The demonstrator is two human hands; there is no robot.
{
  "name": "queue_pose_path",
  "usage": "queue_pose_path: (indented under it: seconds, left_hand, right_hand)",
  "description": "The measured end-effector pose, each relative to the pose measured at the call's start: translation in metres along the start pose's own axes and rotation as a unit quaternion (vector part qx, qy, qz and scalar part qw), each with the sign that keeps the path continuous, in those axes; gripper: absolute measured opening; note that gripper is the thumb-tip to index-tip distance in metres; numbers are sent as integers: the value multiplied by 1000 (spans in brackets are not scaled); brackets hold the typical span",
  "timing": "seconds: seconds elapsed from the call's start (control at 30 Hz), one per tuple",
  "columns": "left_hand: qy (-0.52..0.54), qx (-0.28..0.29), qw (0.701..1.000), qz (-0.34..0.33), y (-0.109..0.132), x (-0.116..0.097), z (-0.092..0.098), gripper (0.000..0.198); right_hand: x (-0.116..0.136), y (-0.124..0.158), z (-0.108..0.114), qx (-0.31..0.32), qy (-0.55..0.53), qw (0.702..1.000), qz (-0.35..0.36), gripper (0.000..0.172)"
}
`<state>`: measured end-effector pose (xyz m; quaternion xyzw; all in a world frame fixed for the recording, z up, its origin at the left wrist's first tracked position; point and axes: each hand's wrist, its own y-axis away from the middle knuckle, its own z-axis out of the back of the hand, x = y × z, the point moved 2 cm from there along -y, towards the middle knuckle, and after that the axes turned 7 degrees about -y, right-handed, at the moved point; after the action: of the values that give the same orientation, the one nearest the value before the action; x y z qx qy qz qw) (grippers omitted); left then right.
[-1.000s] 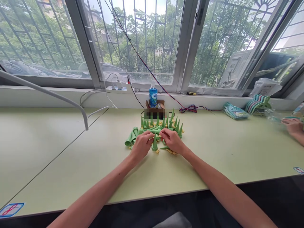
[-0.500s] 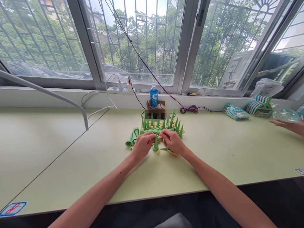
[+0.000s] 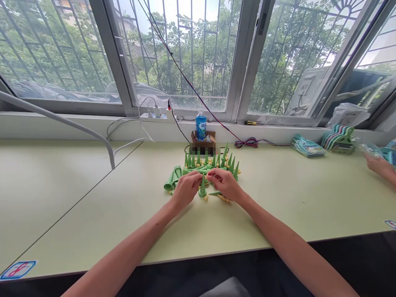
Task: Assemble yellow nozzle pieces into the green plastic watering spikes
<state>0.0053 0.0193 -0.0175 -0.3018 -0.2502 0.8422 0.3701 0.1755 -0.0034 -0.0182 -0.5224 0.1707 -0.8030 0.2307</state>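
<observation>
My left hand (image 3: 187, 187) has its fingers pinched together by the tip of an upright green cone (image 3: 202, 189). What they hold is too small to make out. My right hand (image 3: 225, 182) is closed just across from it, thumb and finger pinching what looks like a small yellow piece (image 3: 206, 177). The two sets of fingertips almost meet. Beyond the hands, several more green cones (image 3: 232, 165) stand upright with yellow bits at their bases. Larger green hollow cones (image 3: 169, 184) lie left of my left hand, and loose yellow pieces (image 3: 223, 198) lie under my right hand.
Behind the cones a small cardboard box (image 3: 202, 145) holds a blue bottle (image 3: 201, 127). A coiled cable (image 3: 247, 142) lies to its right. Packed teal items (image 3: 307, 145) and a row of hangers (image 3: 338, 140) sit farther right, near another person's hand (image 3: 381, 166).
My right fingertips have shifted slightly left, toward my left hand. My left hand stays put. At the right edge, the other person's hand has closed in on a teal item.
</observation>
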Motion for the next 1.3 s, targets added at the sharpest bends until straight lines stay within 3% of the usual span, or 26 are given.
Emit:
queue_pose_path:
  seconds: [0.27,0.5,0.73,0.93,1.13,1.3]
  left_hand:
    - [4,-15,999,33,0,-4,1,26]
    - [19,-8,998,58,1,-15,6,41]
    - [3,49,997,67,6,-14,0,24]
    - [31,84,991,95,8,-10,-6,30]
    - [62,71,989,116,6,-10,-5,36]
    - [132,46,973,183,2,-5,-3,38]
  right_hand:
    - [1,-1,5,-62,6,998,6,26]
    - [3,-2,11,-117,21,993,11,26]
    - [5,-2,10,-118,27,992,19,26]
    - [6,-2,10,-116,32,993,22,25]
    - [7,-2,10,-120,32,992,21,26]
    - [8,-1,9,-110,31,993,21,26]
